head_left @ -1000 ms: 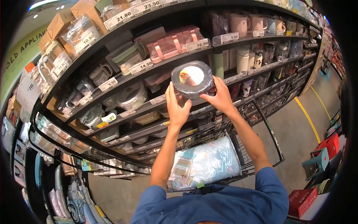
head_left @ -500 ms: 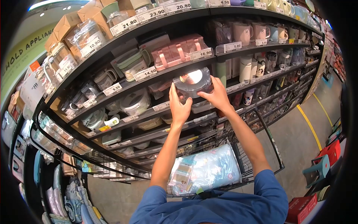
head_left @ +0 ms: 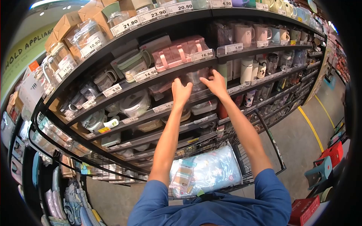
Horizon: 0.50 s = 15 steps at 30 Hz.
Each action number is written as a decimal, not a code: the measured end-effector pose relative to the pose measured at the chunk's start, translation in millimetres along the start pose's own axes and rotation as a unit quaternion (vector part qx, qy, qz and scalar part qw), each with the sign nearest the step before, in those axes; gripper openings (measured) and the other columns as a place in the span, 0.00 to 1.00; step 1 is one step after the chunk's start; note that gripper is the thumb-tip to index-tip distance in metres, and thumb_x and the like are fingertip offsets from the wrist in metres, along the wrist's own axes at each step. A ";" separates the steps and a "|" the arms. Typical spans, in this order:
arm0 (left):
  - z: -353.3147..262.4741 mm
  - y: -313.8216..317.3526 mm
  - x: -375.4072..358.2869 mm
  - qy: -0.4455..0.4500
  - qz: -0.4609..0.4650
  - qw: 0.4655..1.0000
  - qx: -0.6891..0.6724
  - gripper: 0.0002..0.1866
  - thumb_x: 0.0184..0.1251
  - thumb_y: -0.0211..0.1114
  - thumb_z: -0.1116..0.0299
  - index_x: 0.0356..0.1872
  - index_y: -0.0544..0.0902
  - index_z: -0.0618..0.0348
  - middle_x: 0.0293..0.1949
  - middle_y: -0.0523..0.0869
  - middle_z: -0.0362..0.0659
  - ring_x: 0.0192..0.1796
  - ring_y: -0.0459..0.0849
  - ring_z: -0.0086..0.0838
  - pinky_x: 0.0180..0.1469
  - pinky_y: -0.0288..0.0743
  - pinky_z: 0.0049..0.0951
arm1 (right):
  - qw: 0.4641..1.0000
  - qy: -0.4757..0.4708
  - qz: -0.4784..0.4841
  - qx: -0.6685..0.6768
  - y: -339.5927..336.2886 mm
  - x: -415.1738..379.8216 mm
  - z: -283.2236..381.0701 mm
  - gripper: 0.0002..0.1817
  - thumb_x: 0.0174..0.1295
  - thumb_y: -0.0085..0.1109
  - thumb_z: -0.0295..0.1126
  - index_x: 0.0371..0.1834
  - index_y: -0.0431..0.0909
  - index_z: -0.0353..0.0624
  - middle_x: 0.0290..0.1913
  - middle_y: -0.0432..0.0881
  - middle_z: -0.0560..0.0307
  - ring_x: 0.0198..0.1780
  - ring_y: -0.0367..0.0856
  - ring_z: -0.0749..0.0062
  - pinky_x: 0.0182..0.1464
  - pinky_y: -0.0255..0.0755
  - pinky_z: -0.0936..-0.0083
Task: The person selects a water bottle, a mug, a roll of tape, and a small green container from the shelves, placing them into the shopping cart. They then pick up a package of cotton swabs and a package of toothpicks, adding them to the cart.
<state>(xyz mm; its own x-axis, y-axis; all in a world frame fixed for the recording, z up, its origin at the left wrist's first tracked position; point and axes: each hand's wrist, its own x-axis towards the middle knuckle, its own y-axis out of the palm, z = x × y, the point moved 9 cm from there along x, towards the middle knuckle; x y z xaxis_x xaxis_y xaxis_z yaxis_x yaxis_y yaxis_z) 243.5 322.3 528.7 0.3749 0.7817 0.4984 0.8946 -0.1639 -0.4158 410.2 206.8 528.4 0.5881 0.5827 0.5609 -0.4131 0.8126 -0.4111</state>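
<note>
A clear plastic food container (head_left: 196,76) sits upright in the shelf gap below the pink lidded box (head_left: 179,54), partly in shadow. My left hand (head_left: 181,91) is at its left side, fingers curled, thumb toward it. On the opposite side my right hand (head_left: 215,84) grips it with bent fingers, the thumb on its near face. Some fingertips are hidden behind the container and in the shade. A green-lidded container (head_left: 135,64) stands to the left on the shelf above, and a round clear container (head_left: 135,103) lies left of my left hand.
Below my arms, a black wire shopping cart (head_left: 247,165) holds a blue plastic-wrapped bedding pack (head_left: 211,169) with a small packet (head_left: 183,173) on top. Price-tagged shelves curve across the front, with mugs (head_left: 244,34) and white bottles (head_left: 247,69) at right. A teal stool (head_left: 318,173) stands behind at right.
The container, earlier tilted with its round lid facing me in front of the shelf, now sits back inside the shelf. Both hands moved forward with it and turned slightly.
</note>
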 end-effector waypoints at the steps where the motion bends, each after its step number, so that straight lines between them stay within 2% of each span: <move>1: -6.2 -8.0 -14.7 0.065 -0.043 0.997 -0.009 0.28 0.53 0.64 0.67 0.53 0.66 0.71 0.51 0.73 0.63 0.52 0.75 0.50 0.53 0.72 0.42 | 0.996 0.010 -0.019 0.087 -5.6 -18.2 -6.9 0.29 0.51 0.72 0.42 0.49 0.76 0.30 0.46 0.81 0.38 0.47 0.82 0.53 0.49 0.75 0.64; 2: -8.6 -19.0 -42.0 0.130 -0.088 0.987 -0.018 0.36 0.56 0.64 0.70 0.66 0.62 0.69 0.62 0.68 0.60 0.57 0.75 0.46 0.55 0.74 0.38 | 0.984 0.020 -0.039 0.173 -10.8 -38.6 -15.0 0.30 0.53 0.71 0.40 0.53 0.75 0.29 0.47 0.82 0.38 0.48 0.83 0.58 0.49 0.76 0.67; 3: -9.9 -28.4 -76.0 0.121 -0.076 0.989 -0.027 0.39 0.57 0.63 0.73 0.71 0.57 0.65 0.66 0.64 0.57 0.63 0.71 0.47 0.61 0.72 0.39 | 0.982 0.019 -0.011 0.190 -9.8 -62.8 -29.0 0.30 0.54 0.70 0.38 0.55 0.74 0.30 0.49 0.82 0.40 0.49 0.83 0.63 0.50 0.76 0.70; 4: -2.5 -36.5 -110.3 0.142 -0.084 0.986 0.028 0.39 0.58 0.64 0.74 0.71 0.58 0.65 0.67 0.64 0.56 0.65 0.69 0.46 0.61 0.72 0.39 | 0.978 0.019 0.018 0.205 -9.7 -94.2 -48.7 0.30 0.56 0.69 0.36 0.58 0.73 0.30 0.50 0.82 0.42 0.50 0.82 0.68 0.51 0.76 0.74; 5: 25.8 -37.0 -147.9 0.119 -0.067 0.990 0.040 0.37 0.58 0.63 0.74 0.70 0.59 0.66 0.67 0.64 0.57 0.68 0.67 0.47 0.65 0.67 0.40 | 0.956 0.062 0.048 0.282 -6.6 -134.4 -70.7 0.25 0.57 0.68 0.34 0.56 0.75 0.33 0.48 0.84 0.47 0.50 0.82 0.72 0.51 0.75 0.76; 6: 47.2 -41.0 -187.5 0.101 -0.041 0.992 0.066 0.36 0.57 0.63 0.72 0.67 0.61 0.69 0.66 0.66 0.61 0.69 0.62 0.53 0.71 0.55 0.42 | 0.953 0.122 0.112 0.255 -1.8 -178.1 -102.4 0.21 0.57 0.67 0.32 0.53 0.78 0.33 0.45 0.85 0.52 0.48 0.82 0.74 0.50 0.76 0.76; 8: 131.9 -45.9 -277.8 -0.002 0.038 0.993 0.108 0.36 0.55 0.63 0.72 0.66 0.62 0.70 0.66 0.64 0.62 0.69 0.62 0.56 0.71 0.54 0.45 | 0.959 0.128 0.171 0.185 -4.4 -268.3 -154.9 0.18 0.57 0.67 0.33 0.47 0.81 0.32 0.42 0.86 0.52 0.43 0.84 0.73 0.46 0.77 0.75; 10: 237.8 -71.0 -391.8 -0.138 0.083 0.962 0.222 0.35 0.54 0.64 0.70 0.65 0.63 0.71 0.64 0.65 0.66 0.65 0.64 0.60 0.69 0.56 0.48 | 0.944 0.223 0.242 0.027 -17.8 -359.9 -200.2 0.17 0.56 0.67 0.32 0.46 0.81 0.33 0.39 0.86 0.51 0.40 0.84 0.74 0.42 0.77 0.75; 11: 267.0 -92.9 -434.9 -0.210 0.074 0.942 0.253 0.35 0.55 0.64 0.68 0.64 0.64 0.72 0.62 0.65 0.67 0.63 0.65 0.61 0.68 0.57 0.50 | 0.933 0.238 0.269 0.022 -22.5 -389.5 -209.9 0.17 0.56 0.67 0.32 0.46 0.81 0.33 0.39 0.86 0.51 0.40 0.84 0.74 0.42 0.77 0.75; 12: 285.4 -117.5 -490.3 -0.290 0.068 0.911 0.285 0.34 0.55 0.65 0.67 0.63 0.64 0.73 0.60 0.66 0.68 0.61 0.67 0.62 0.66 0.59 0.51 | 0.922 0.239 0.301 -0.045 -32.6 -423.9 -217.3 0.17 0.55 0.68 0.33 0.44 0.81 0.33 0.39 0.86 0.47 0.39 0.85 0.67 0.41 0.78 0.72; 13: 289.9 -139.3 -530.1 -0.319 0.054 0.897 0.303 0.34 0.56 0.65 0.66 0.62 0.64 0.74 0.59 0.67 0.68 0.60 0.67 0.62 0.64 0.61 0.52 | 0.903 0.238 0.339 -0.110 -43.8 -463.4 -218.3 0.17 0.53 0.68 0.34 0.42 0.81 0.33 0.38 0.85 0.43 0.38 0.87 0.60 0.39 0.78 0.70; 15: 303.8 -163.5 -573.1 -0.371 0.026 0.871 0.321 0.34 0.58 0.64 0.62 0.61 0.65 0.74 0.57 0.69 0.67 0.57 0.69 0.62 0.61 0.63 0.53 | 0.882 0.276 0.363 -0.119 -46.9 -515.9 -236.9 0.15 0.53 0.67 0.35 0.39 0.82 0.35 0.36 0.85 0.44 0.37 0.86 0.55 0.38 0.78 0.68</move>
<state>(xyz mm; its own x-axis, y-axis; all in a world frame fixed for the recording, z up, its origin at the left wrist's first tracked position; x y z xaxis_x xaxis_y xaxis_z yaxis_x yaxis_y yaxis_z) -191.6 83.8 80.0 -0.0630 0.9960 -0.0636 0.4707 -0.0266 -0.8819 290.9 -134.3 88.1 0.5040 0.8021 -0.3205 -0.7011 0.1632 -0.6941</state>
